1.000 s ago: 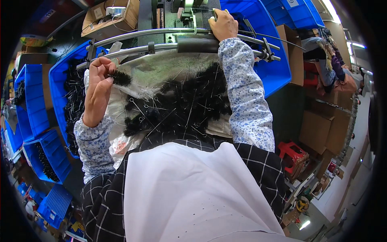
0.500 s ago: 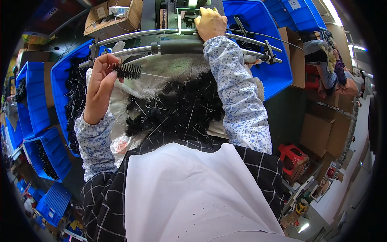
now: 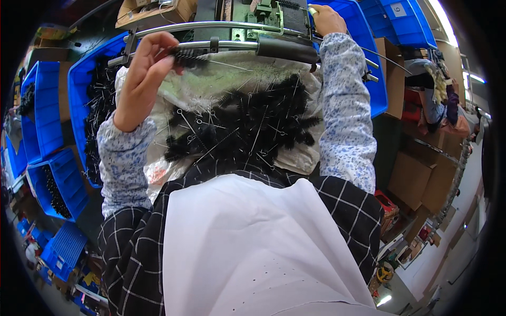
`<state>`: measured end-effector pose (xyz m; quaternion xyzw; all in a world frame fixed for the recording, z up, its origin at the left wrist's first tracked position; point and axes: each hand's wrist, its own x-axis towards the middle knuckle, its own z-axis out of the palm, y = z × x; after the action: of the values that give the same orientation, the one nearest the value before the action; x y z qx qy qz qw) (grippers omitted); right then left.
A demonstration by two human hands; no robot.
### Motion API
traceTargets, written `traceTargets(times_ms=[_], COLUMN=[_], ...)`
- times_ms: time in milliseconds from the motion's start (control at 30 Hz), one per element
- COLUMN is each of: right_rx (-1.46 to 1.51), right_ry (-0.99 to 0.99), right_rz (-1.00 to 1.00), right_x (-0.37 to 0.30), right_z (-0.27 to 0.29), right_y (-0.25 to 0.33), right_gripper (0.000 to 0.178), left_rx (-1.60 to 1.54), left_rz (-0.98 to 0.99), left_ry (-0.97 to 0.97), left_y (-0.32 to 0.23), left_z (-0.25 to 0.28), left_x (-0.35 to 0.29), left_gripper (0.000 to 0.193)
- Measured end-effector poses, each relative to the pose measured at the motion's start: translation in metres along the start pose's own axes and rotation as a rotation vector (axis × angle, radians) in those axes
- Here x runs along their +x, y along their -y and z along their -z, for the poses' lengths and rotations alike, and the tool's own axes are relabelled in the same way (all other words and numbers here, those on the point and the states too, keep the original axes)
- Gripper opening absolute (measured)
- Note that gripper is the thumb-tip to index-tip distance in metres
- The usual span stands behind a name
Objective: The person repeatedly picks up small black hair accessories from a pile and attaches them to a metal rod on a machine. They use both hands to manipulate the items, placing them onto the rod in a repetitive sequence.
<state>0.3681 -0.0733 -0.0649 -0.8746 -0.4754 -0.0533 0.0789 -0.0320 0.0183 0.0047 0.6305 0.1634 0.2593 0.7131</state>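
Observation:
Between the thumb and fingers of my left hand (image 3: pixel 150 71) is a black twisted-wire brush (image 3: pixel 188 57), its bare wire stem pointing right. My right hand (image 3: pixel 329 21) reaches to the far right of the machine (image 3: pixel 242 34), its fingers curled round the end of a pale bent rod (image 3: pixel 281 23); the grip is partly hidden. Another black bristle piece (image 3: pixel 290 5) lies at the machine's top. Below my hands, a heap of black wire brushes (image 3: pixel 237 126), some with looped ends, rests on a whitish cloth (image 3: pixel 197 87).
Metal rails (image 3: pixel 226 25) with a black sleeve (image 3: pixel 284 50) cross in front of me. A blue bin (image 3: pixel 78 105) of brushes stands at left, another blue bin (image 3: pixel 377 79) at right. A cardboard box (image 3: pixel 158 15) sits at far left. Another person (image 3: pixel 437 100) is off to the right.
My right hand has moved right, and the bent rod and black sleeve have shifted right with it. My left hand still holds the brush, now a little further right and higher.

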Motion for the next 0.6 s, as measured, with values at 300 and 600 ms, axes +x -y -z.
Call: traceTargets(times_ms=[300, 600], right_rx=[0.062, 0.445], right_ry=[-0.612, -0.074], right_rz=[0.034, 0.463], right_x=[-0.037, -0.122], right_z=[0.073, 0.076], right_y=[0.011, 0.145], right_gripper=[0.025, 0.024], left_rx=[-0.016, 0.044], left_rz=[0.069, 0.02], left_ry=[0.119, -0.01], left_y=[0.012, 0.032], left_z=[-0.033, -0.05], left_x=[0.014, 0.016], left_gripper=[0.022, 0.029])
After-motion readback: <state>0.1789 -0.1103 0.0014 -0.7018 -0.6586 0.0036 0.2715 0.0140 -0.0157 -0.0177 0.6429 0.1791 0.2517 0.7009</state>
